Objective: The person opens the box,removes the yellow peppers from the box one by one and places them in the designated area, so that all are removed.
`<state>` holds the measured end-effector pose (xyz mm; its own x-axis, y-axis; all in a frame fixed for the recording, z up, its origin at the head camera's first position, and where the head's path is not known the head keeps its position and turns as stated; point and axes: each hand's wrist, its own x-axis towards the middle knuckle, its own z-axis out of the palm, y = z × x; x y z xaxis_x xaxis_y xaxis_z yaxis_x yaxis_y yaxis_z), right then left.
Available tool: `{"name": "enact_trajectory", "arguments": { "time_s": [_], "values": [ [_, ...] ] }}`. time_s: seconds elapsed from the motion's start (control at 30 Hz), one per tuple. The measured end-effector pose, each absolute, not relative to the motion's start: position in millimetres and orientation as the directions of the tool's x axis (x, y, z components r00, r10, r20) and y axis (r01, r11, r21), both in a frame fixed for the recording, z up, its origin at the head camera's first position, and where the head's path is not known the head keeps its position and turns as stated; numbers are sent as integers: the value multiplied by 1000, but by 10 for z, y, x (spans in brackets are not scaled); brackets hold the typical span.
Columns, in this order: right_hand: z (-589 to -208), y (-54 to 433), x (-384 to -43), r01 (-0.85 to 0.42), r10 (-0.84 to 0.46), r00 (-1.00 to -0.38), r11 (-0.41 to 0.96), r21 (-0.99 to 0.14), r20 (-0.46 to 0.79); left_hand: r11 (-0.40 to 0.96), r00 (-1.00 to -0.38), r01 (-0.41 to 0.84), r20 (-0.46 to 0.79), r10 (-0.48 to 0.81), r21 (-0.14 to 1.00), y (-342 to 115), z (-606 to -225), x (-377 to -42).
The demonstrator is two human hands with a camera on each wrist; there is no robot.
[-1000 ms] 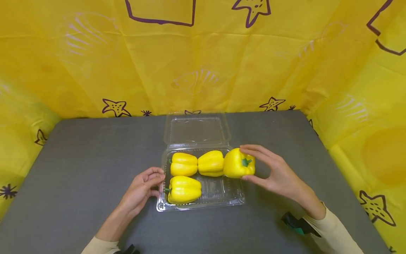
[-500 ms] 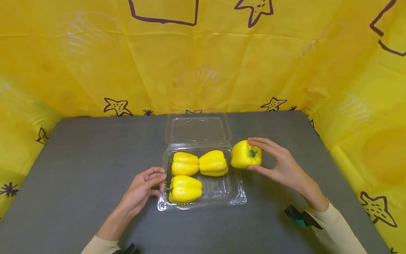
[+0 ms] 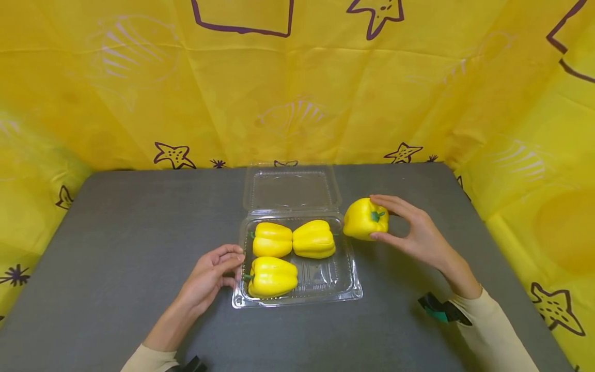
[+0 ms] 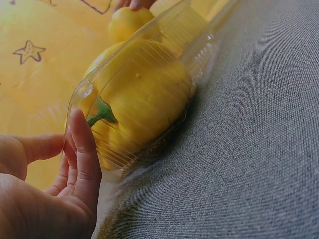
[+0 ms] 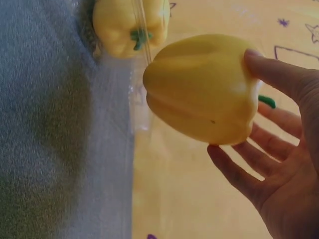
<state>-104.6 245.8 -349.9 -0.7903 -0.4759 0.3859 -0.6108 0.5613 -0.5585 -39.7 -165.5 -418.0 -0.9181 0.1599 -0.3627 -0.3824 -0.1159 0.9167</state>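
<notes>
My right hand holds a yellow bell pepper between thumb and fingers, raised at the right edge of a clear plastic clamshell container. Its green stem points toward the palm, as the right wrist view shows. On the left, my left hand pinches the container's rim, with thumb and fingers on either side of it in the left wrist view. Inside lie three more yellow bell peppers: one at the back left, one at the back right and one at the front left.
The container's clear lid lies folded back toward the rear of the grey table. Behind and along the sides hangs a yellow cloth with sea-creature drawings. Dark straps sit at both wrists.
My right hand has moved right and away from me with its pepper, from over the container's back right corner to beyond its right edge. The left hand keeps its place at the rim.
</notes>
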Motion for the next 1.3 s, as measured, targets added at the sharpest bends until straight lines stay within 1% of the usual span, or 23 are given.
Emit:
{"name": "enact_trajectory", "arguments": {
  "time_s": [0.17,0.27,0.4,0.53,0.63,0.9,1.13,1.3],
  "values": [
    [-3515,2492,-1120,-589,-469,-804,539,-602,367,-117,-916,-385,-364,166,915,-1670,-4181,-392],
    [-3530,2516,-1170,-579,-461,-812,554,-598,359,-115,-918,-378,-356,174,918,-1679,-4181,-389],
    [-3564,2543,-1230,-579,-471,-814,615,-536,339,-115,-919,-373,-349,181,921,-1682,-4180,-391],
    [-3591,2544,-1286,-601,-514,-799,652,-463,312,-115,-919,-375,-352,179,920,-1672,-4175,-398],
    [-3600,2549,-1337,-609,-526,-793,653,-451,308,-118,-919,-375,-352,177,919,-1665,-4168,-404],
    [-3641,2582,-1511,-593,-528,-803,659,-464,277,-118,-917,-380,-357,178,918,-1663,-4157,-406],
    [-3601,2608,-1689,-544,-516,-830,665,-511,212,-120,-918,-380,-357,175,917,-1660,-4164,-407],
    [-3606,2639,-1805,-525,-515,-836,652,-547,188,-122,-918,-380,-357,171,917,-1660,-4170,-405]
  ]
}}
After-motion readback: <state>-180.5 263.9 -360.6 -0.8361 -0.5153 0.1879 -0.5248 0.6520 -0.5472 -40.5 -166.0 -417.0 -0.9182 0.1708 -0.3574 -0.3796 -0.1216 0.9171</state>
